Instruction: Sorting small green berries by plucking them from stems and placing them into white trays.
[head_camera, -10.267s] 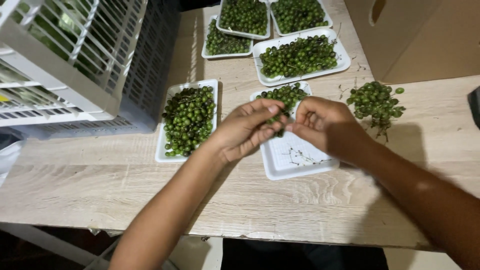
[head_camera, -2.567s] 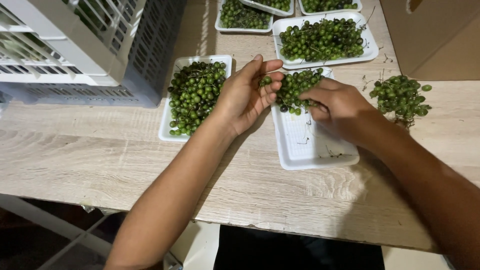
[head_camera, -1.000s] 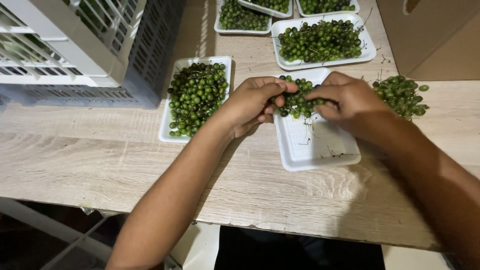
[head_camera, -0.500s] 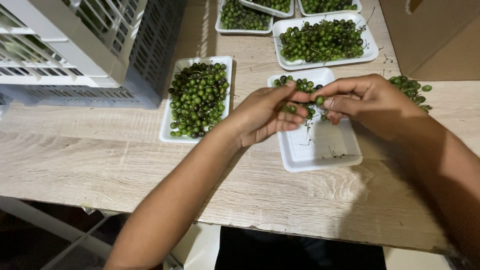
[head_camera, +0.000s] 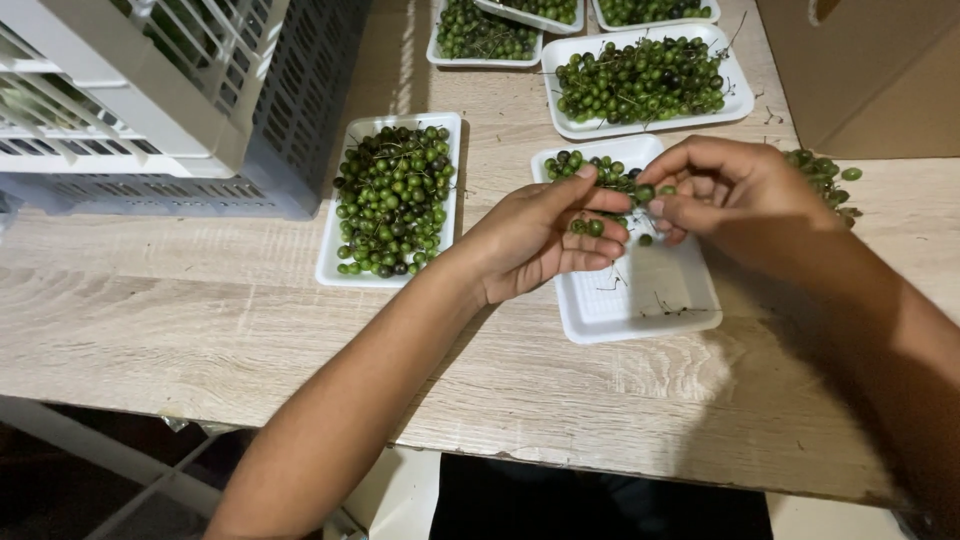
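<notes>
My left hand (head_camera: 545, 238) and my right hand (head_camera: 735, 190) meet over a white foam tray (head_camera: 640, 300). Together they pinch a small cluster of green berries (head_camera: 640, 192) on thin stems just above the tray. A few more green berries lie at the tray's far end (head_camera: 580, 165); its near half holds only bits of stem. A loose pile of green berries (head_camera: 825, 175) lies on the table behind my right hand, partly hidden by it.
A full foam tray of green berries (head_camera: 392, 198) sits left of my hands. More filled trays (head_camera: 640, 75) stand at the back. Grey and white plastic crates (head_camera: 160, 110) fill the far left. A cardboard box (head_camera: 870, 70) stands at the far right. The wooden table's front edge (head_camera: 600, 465) is near.
Both hands drew slightly toward me and right over the tray, and the berry cluster between them has been lifted off the tray's far end.
</notes>
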